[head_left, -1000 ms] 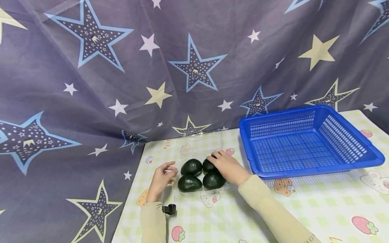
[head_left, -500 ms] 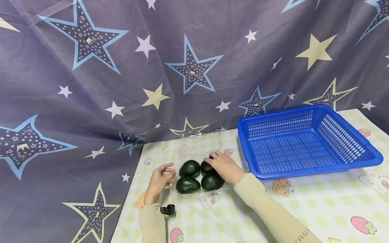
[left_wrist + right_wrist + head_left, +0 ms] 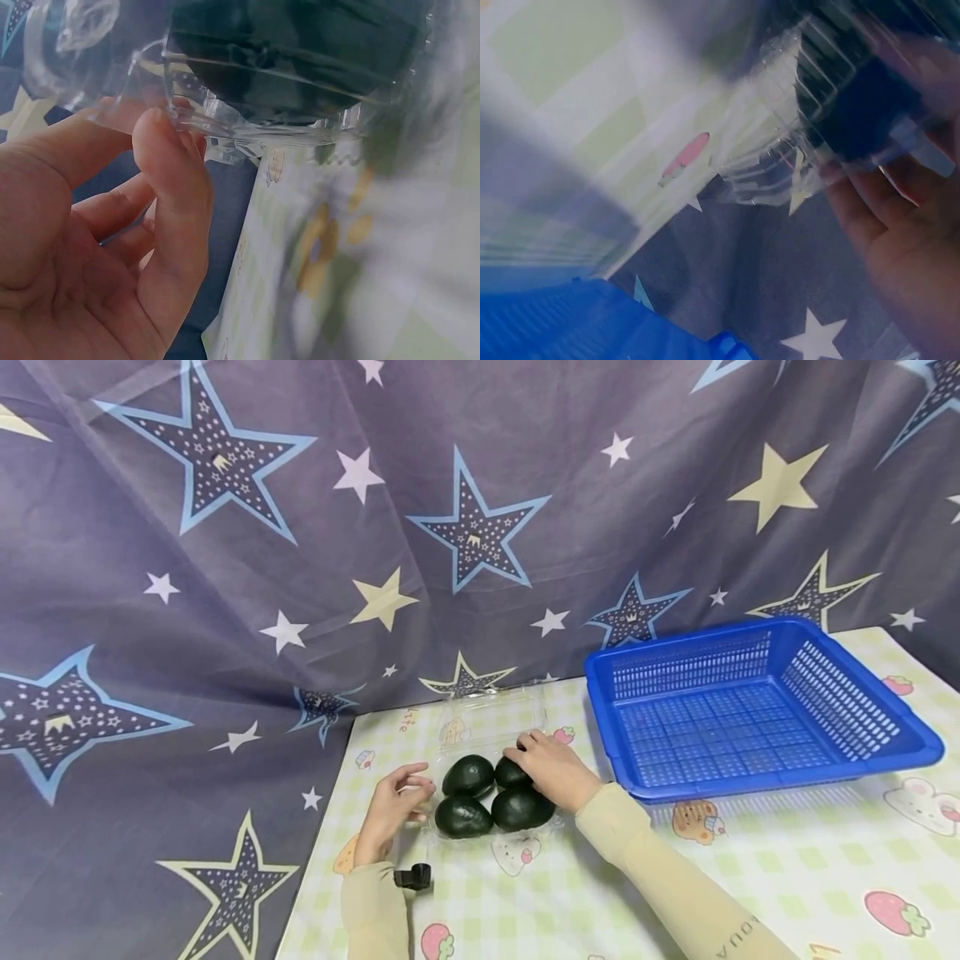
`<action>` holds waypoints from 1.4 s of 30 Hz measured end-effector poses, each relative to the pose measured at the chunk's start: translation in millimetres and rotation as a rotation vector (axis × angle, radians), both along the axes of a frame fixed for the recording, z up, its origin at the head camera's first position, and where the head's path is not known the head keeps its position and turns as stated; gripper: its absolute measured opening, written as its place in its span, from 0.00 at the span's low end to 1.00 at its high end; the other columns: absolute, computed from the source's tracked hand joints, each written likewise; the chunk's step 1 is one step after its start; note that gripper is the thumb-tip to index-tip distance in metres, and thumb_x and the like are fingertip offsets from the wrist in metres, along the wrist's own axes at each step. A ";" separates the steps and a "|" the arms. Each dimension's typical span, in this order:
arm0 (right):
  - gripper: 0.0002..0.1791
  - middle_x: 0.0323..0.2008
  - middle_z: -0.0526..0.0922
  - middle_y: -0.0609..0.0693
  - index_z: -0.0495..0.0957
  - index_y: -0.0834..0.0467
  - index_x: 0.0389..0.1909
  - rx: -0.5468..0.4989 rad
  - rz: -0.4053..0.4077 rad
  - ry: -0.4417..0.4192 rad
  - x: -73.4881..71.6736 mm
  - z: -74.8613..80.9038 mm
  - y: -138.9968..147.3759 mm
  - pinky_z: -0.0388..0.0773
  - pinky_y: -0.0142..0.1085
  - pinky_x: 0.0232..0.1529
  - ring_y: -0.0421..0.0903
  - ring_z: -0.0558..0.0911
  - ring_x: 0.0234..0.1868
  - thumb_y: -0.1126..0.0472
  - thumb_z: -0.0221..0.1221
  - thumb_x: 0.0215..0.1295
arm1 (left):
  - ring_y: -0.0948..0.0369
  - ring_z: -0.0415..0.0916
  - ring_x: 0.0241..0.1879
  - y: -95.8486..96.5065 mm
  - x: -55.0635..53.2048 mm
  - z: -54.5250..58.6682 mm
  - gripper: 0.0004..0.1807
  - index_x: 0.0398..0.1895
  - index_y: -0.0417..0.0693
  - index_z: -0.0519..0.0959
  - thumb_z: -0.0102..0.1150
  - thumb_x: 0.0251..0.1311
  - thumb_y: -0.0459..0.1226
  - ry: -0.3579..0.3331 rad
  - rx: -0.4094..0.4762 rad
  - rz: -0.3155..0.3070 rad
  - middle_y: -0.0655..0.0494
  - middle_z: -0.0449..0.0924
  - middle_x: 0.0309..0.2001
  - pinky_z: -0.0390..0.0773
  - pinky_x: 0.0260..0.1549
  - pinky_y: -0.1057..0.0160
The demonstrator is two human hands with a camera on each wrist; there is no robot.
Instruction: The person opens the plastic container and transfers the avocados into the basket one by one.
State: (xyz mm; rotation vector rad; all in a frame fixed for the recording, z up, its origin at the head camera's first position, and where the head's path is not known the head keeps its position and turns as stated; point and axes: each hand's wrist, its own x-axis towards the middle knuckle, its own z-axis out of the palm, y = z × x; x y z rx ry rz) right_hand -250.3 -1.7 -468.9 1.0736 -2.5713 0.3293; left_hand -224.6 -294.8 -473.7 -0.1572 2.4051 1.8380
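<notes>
Several dark green avocados, among them a front-left one [image 3: 462,817], a back-left one [image 3: 468,775] and a front-right one [image 3: 522,809], lie in a clear plastic clamshell box [image 3: 437,837]. The box's lid [image 3: 491,720] is folded back toward the curtain. My left hand [image 3: 393,806] is at the box's left side; in the left wrist view its thumb [image 3: 169,150] and fingers pinch the plastic edge. My right hand [image 3: 557,770] reaches over the back-right avocado [image 3: 510,773] with its fingers curled round it, hiding part of it.
A blue perforated plastic basket [image 3: 712,727] stands right of the box, near my right forearm. A checked tablecloth [image 3: 525,910] covers the table, whose left edge runs beside my left arm. A star-patterned curtain [image 3: 465,618] hangs directly behind. A black clip-like piece [image 3: 413,877] sits at my left wrist.
The front-right avocado has turned slightly and now lies closer to the front-left one. Both hands keep nearly the same places; the whole head view has shifted a little.
</notes>
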 end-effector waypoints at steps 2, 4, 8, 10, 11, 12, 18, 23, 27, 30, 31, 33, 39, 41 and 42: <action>0.28 0.45 0.80 0.56 0.80 0.58 0.54 0.024 -0.021 -0.003 -0.7 -1.5 -0.3 0.80 0.44 0.51 0.54 0.78 0.50 0.68 0.73 0.49 | 0.60 0.77 0.27 1.6 -0.9 0.2 0.29 0.67 0.40 0.71 0.64 0.62 0.31 0.005 0.001 -0.002 0.44 0.77 0.47 0.82 0.20 0.65; 0.27 0.45 0.80 0.56 0.80 0.57 0.55 0.036 -0.038 -0.002 -0.8 -3.1 -0.6 0.80 0.45 0.50 0.54 0.78 0.50 0.68 0.72 0.50 | 0.60 0.77 0.27 3.3 -1.9 0.4 0.29 0.67 0.40 0.71 0.64 0.62 0.31 0.011 0.000 -0.004 0.44 0.77 0.47 0.83 0.20 0.65; 0.25 0.45 0.81 0.56 0.80 0.57 0.55 0.033 -0.064 -0.001 0.5 -5.3 -0.9 0.81 0.44 0.48 0.54 0.78 0.49 0.69 0.70 0.54 | 0.59 0.78 0.28 4.7 -3.0 -0.5 0.28 0.67 0.40 0.71 0.64 0.62 0.31 0.013 -0.003 -0.004 0.44 0.77 0.47 0.83 0.20 0.65; 0.24 0.45 0.81 0.56 0.80 0.56 0.54 0.030 -0.069 0.009 1.1 -6.2 -1.0 0.81 0.44 0.47 0.53 0.78 0.49 0.69 0.69 0.55 | 0.59 0.78 0.28 4.6 -2.9 -1.4 0.28 0.67 0.39 0.71 0.64 0.62 0.31 0.012 -0.003 -0.002 0.44 0.77 0.47 0.83 0.20 0.65; 0.24 0.45 0.81 0.55 0.80 0.56 0.54 0.030 -0.071 0.015 1.7 -6.4 -0.9 0.81 0.44 0.47 0.53 0.78 0.48 0.69 0.69 0.55 | 0.59 0.78 0.28 4.5 -2.4 -1.8 0.28 0.67 0.39 0.71 0.64 0.62 0.30 0.010 -0.002 -0.001 0.44 0.77 0.47 0.82 0.20 0.65; 0.24 0.44 0.81 0.55 0.80 0.56 0.54 0.029 -0.071 0.023 2.2 -6.7 -0.9 0.81 0.44 0.46 0.53 0.78 0.48 0.69 0.69 0.55 | 0.59 0.78 0.27 4.2 -2.1 -2.4 0.29 0.67 0.39 0.71 0.64 0.62 0.30 0.008 -0.002 0.000 0.45 0.78 0.47 0.82 0.20 0.65; 0.27 0.45 0.79 0.56 0.80 0.57 0.55 0.016 -0.082 0.039 2.9 -5.3 0.3 0.80 0.43 0.48 0.53 0.77 0.48 0.68 0.72 0.51 | 0.59 0.77 0.26 3.4 -1.8 -4.0 0.27 0.66 0.41 0.73 0.64 0.62 0.31 0.006 -0.001 0.001 0.45 0.78 0.46 0.82 0.20 0.66; 0.31 0.44 0.78 0.56 0.79 0.57 0.56 -0.007 -0.086 0.051 4.5 1.2 2.7 0.80 0.43 0.45 0.53 0.75 0.45 0.65 0.75 0.48 | 0.59 0.77 0.24 1.1 -2.0 -5.3 0.27 0.65 0.40 0.73 0.64 0.63 0.32 0.014 0.000 -0.009 0.44 0.78 0.45 0.83 0.20 0.65; 0.32 0.45 0.78 0.56 0.78 0.57 0.57 -0.025 -0.082 0.046 7.1 8.8 5.2 0.80 0.44 0.44 0.53 0.75 0.45 0.60 0.76 0.48 | 0.58 0.78 0.25 -4.2 -1.6 -6.0 0.27 0.66 0.40 0.72 0.64 0.64 0.33 0.015 -0.003 -0.040 0.43 0.78 0.48 0.85 0.23 0.64; 0.34 0.46 0.78 0.56 0.78 0.57 0.59 -0.025 -0.089 0.037 8.3 15.9 7.7 0.79 0.45 0.45 0.54 0.75 0.46 0.57 0.77 0.49 | 0.56 0.81 0.30 -8.3 -1.0 -5.2 0.26 0.66 0.40 0.72 0.62 0.64 0.32 0.015 -0.011 -0.064 0.40 0.77 0.51 0.86 0.26 0.63; 0.34 0.47 0.78 0.57 0.78 0.57 0.59 -0.022 -0.092 0.034 8.4 18.3 8.7 0.79 0.45 0.46 0.54 0.75 0.47 0.57 0.77 0.49 | 0.55 0.81 0.32 -9.2 -0.5 -4.6 0.27 0.66 0.40 0.72 0.62 0.64 0.32 0.014 -0.014 -0.072 0.39 0.77 0.52 0.86 0.27 0.63; 0.34 0.48 0.78 0.57 0.77 0.57 0.60 -0.021 -0.094 0.027 8.7 23.3 11.3 0.79 0.45 0.47 0.54 0.75 0.48 0.57 0.76 0.49 | 0.54 0.82 0.36 -10.1 0.5 -2.9 0.28 0.67 0.39 0.71 0.61 0.62 0.30 0.014 -0.025 -0.085 0.37 0.77 0.53 0.86 0.28 0.63; 0.36 0.50 0.78 0.57 0.77 0.56 0.61 -0.045 -0.116 0.019 10.4 38.0 23.3 0.79 0.46 0.49 0.55 0.76 0.51 0.57 0.77 0.48 | 0.52 0.81 0.41 -9.8 1.9 0.2 0.29 0.68 0.38 0.70 0.60 0.61 0.28 0.007 -0.038 -0.100 0.34 0.75 0.55 0.86 0.29 0.63; 0.36 0.50 0.78 0.57 0.77 0.56 0.60 -0.072 -0.124 0.028 11.2 41.7 28.2 0.79 0.46 0.49 0.55 0.76 0.51 0.58 0.77 0.48 | 0.51 0.81 0.41 -9.9 1.9 0.7 0.29 0.68 0.37 0.70 0.59 0.61 0.28 0.007 -0.036 -0.099 0.34 0.75 0.55 0.86 0.29 0.63; 0.36 0.50 0.78 0.57 0.77 0.56 0.60 -0.093 -0.126 0.037 11.6 43.2 30.7 0.79 0.47 0.50 0.55 0.76 0.51 0.58 0.77 0.47 | 0.50 0.81 0.41 -10.1 2.0 0.9 0.29 0.68 0.37 0.70 0.59 0.61 0.27 0.007 -0.035 -0.096 0.34 0.75 0.55 0.86 0.29 0.63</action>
